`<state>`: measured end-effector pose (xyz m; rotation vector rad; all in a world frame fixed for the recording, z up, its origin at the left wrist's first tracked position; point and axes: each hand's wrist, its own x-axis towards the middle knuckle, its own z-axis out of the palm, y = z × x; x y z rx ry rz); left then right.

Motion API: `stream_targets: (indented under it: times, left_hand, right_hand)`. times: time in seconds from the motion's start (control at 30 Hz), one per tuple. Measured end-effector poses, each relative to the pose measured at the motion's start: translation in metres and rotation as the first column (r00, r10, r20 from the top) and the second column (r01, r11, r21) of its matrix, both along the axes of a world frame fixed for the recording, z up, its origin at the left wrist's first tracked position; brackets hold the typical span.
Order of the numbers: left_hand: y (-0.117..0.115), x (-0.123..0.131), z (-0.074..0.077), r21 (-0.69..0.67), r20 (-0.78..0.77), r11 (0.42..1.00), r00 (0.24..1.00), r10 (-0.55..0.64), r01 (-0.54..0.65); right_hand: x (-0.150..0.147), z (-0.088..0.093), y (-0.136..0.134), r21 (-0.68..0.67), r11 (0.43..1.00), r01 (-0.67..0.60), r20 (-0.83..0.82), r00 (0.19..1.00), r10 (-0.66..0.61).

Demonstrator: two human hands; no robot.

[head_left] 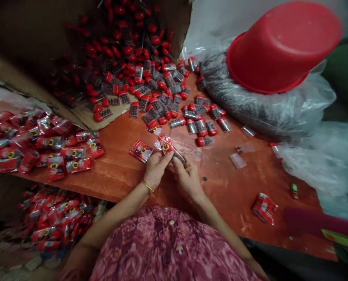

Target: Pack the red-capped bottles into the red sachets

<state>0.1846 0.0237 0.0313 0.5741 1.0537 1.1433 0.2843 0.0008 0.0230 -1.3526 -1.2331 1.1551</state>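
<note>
Both hands meet at table's near middle. Left hand [156, 168] pinches red sachet [165, 145] by lower edge; right hand [188, 177] grips small vial [179, 157] against sachet mouth. Second sachet [141, 150] lies just left. Red-capped vials [174, 105] scattered beyond, spilling from cardboard box [82, 113]. Red basin [282, 47] upturned far right.

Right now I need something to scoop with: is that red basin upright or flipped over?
Flipped over. The red basin shows its flat bottom upward and its rim rests, tilted, on the clear plastic bag.

Red printed sachet [165, 146]: flat, tilted, pinched at its lower end between both hands; small dark vial [179, 158] at its mouth.
</note>
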Motion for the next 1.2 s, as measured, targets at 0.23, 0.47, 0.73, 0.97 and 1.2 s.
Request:
stream_targets:
  times: [0.23, 0.47, 0.73, 0.97, 1.2]
  left_hand:
    - [0.005, -0.003, 0.007, 0.023, 0.113, 0.999, 0.993, -0.031, 0.028]
    - [0.003, -0.007, 0.002, 0.058, 0.059, 0.995, 0.994, -0.088, 0.084]
    - [-0.003, -0.011, 0.008, -0.047, 0.135, 0.982, 0.975, -0.177, 0.185]
    - [-0.014, -0.016, 0.002, -0.122, 0.254, 0.975, 0.955, -0.150, 0.185]
    - [-0.040, -0.071, 0.008, -0.226, 0.165, 0.972, 0.986, -0.024, 0.061]
  right_hand:
    - [-0.005, -0.006, -0.004, 0.153, 0.987, -0.041, 0.141, 0.990, 0.019]
    - [-0.014, -0.008, -0.004, 0.025, 1.000, 0.009, -0.098, 0.995, -0.007]
    - [-0.008, 0.004, -0.001, -0.068, 0.973, -0.221, -0.260, 0.945, 0.197]
    - [0.006, -0.014, 0.007, 0.054, 0.998, -0.033, 0.036, 0.999, 0.031]
    - [-0.011, -0.004, 0.013, 0.332, 0.880, -0.341, 0.413, 0.891, 0.189]
